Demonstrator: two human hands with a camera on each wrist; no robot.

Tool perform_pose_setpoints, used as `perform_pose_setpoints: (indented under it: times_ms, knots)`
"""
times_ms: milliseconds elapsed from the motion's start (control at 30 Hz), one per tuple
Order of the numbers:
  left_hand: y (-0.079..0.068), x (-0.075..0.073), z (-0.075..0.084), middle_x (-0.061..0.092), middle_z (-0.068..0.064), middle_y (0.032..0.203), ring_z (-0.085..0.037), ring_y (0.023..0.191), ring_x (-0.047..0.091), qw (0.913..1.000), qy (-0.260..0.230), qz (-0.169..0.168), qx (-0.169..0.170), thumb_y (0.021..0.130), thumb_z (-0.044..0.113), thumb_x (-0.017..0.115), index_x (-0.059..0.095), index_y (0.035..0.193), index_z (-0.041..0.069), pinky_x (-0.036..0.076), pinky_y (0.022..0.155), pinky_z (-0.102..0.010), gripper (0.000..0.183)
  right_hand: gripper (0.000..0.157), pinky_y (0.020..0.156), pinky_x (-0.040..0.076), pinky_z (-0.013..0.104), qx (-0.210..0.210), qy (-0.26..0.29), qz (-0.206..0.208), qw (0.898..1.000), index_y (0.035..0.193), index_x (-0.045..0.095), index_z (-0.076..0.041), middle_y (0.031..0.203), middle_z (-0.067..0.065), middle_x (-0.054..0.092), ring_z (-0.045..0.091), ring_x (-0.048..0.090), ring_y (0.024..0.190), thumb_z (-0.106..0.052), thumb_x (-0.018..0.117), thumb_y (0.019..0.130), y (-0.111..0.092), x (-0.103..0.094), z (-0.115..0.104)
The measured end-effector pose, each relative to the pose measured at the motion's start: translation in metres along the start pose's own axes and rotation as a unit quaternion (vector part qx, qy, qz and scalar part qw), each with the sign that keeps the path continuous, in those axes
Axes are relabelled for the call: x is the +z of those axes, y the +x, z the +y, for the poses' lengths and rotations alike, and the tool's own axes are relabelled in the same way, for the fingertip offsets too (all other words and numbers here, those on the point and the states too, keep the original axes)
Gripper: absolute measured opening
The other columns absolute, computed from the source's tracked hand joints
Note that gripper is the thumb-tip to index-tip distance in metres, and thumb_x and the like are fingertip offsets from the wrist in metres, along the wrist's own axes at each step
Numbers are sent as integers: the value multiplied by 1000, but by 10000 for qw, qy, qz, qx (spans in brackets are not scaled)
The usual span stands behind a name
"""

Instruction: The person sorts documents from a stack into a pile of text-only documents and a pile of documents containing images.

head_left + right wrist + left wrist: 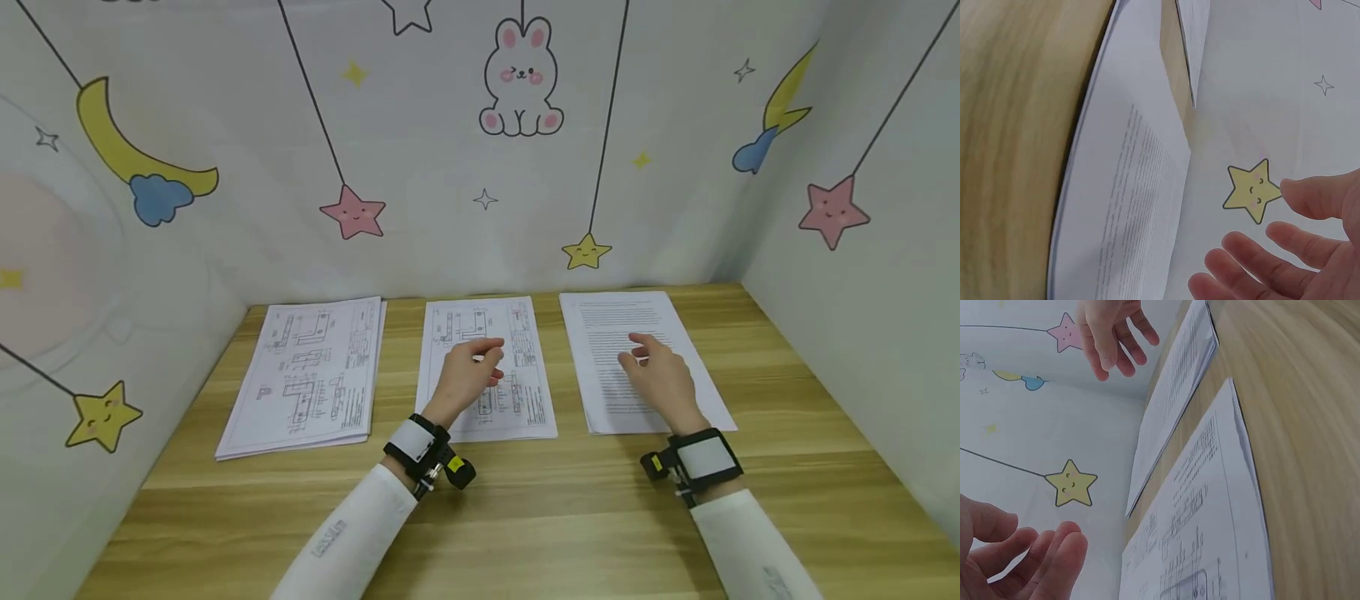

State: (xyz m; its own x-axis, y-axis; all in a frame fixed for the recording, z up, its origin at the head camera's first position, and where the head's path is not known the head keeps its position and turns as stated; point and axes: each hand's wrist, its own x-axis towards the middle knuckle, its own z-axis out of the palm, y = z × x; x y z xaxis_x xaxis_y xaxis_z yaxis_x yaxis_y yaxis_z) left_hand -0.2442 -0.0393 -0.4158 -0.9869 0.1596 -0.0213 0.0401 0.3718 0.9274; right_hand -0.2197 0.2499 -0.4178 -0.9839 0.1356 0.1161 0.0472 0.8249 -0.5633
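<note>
Above the middle stack of drawing sheets (525,421), my left hand (467,375) hovers with its fingers loosely bent and nothing in them. My right hand (662,377) hangs over the stack of text pages (600,408), also holding nothing. In the left wrist view, a gap shows between the left fingers (1054,562) and the drawing sheets. The right wrist view has the right thumb and fingers (1260,262) spread apart, off the text pages (1100,125). Farther left lies another stack of drawing sheets (255,400), with no hand near it.
All three paper stacks lie in a row on a wood-grain table (555,525). Behind them rises a pale wall cloth (435,167) printed with stars, a moon and a rabbit. Each wrist wears a strapped camera, such as the left wrist camera (459,471).
</note>
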Motion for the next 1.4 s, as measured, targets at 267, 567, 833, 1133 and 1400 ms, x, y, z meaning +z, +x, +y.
perform_pose_setpoints:
  times_ms: [267,567,833,1133,1400]
  knots:
    - [0,-31,-15,74,-15,106,-26,77,70,9882,1087,798,721,101,21,52,70,122,9,41,53,-21,30,47,90,51,54,-227,133,-128,9996,140,53,-2,127,27,64,42,64,114,-25,54,99,1,13,-25]
    - [-2,-70,-19,74,-14,107,-21,83,68,9808,1572,1014,560,101,23,51,68,124,10,45,60,-23,32,47,90,53,51,-521,336,-205,9979,140,54,-5,129,23,65,39,64,116,-28,55,99,4,36,-60]
    - [-8,-108,-34,72,-17,114,-26,88,67,9744,1835,1215,455,102,23,51,65,128,6,46,61,-25,34,44,84,55,47,-784,625,-222,9947,138,57,-7,127,19,67,34,67,112,-27,58,98,1,56,-92]
    - [-21,-148,-52,69,-20,120,-31,95,69,9691,2034,1393,7,104,24,47,63,131,6,47,64,-23,36,41,83,54,39,-960,1356,-209,9859,136,60,-10,131,13,67,27,66,110,-23,59,98,-4,83,-112]
    - [-27,-175,-69,64,-22,130,-34,111,62,9607,2137,1606,-748,104,25,44,60,135,5,46,74,-28,41,40,90,54,40,-1005,1694,-479,9793,136,60,-9,133,11,66,25,65,110,-21,59,98,-6,101,-125]
